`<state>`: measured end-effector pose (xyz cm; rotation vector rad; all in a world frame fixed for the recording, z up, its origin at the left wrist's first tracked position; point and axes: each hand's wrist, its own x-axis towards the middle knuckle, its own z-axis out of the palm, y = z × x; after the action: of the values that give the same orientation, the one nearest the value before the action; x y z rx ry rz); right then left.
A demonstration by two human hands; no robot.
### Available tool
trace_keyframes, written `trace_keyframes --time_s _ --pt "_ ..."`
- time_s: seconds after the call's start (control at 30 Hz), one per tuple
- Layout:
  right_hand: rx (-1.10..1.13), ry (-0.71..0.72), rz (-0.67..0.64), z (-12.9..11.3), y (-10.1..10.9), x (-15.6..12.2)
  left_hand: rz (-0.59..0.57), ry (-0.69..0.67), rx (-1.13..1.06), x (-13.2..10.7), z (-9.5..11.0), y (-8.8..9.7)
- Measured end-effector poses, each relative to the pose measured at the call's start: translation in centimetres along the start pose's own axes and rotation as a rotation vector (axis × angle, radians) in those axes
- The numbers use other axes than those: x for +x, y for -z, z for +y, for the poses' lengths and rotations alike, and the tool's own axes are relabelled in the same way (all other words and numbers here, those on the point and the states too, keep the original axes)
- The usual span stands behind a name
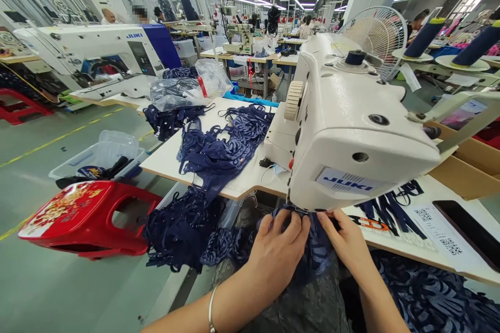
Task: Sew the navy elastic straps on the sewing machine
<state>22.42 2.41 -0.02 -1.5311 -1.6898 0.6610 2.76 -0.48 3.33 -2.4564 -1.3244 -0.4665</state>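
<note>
Under the head of a white sewing machine (351, 130), a navy lace garment piece (316, 250) hangs over the table's front edge toward my lap. My left hand (279, 244) grips its upper edge with curled fingers, just left of and below the needle area. On the other side, my right hand (339, 231) pinches the same cloth between thumb and fingers. The machine head hides the needle and part of the fabric's edge. More navy lace garments (230, 145) lie heaped on the table left of the machine.
Dark straps (390, 213), orange-handled snips (371, 224), a paper with printed codes (437, 234) and a phone (469, 231) lie on the right. A navy strap bundle (183, 229) hangs at left, near a red stool (89, 218). Another lace pile (437, 291) sits lower right.
</note>
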Motion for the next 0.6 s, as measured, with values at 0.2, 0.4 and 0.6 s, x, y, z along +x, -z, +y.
trace_keyframes --time_s 0.2,0.4,0.6 --pt "-0.059 -0.036 -0.041 4.3 4.0 -1.1 -0.028 -0.014 -0.017 0.0 -0.1 -0.2" --pt "-0.139 -0.113 -0.014 7.2 7.3 -2.9 -0.049 -0.023 -0.007 0.0 0.0 -0.2" --pt "-0.138 -0.199 -0.03 7.0 8.2 -3.5 -0.021 -0.046 -0.001 0.1 0.4 -0.2"
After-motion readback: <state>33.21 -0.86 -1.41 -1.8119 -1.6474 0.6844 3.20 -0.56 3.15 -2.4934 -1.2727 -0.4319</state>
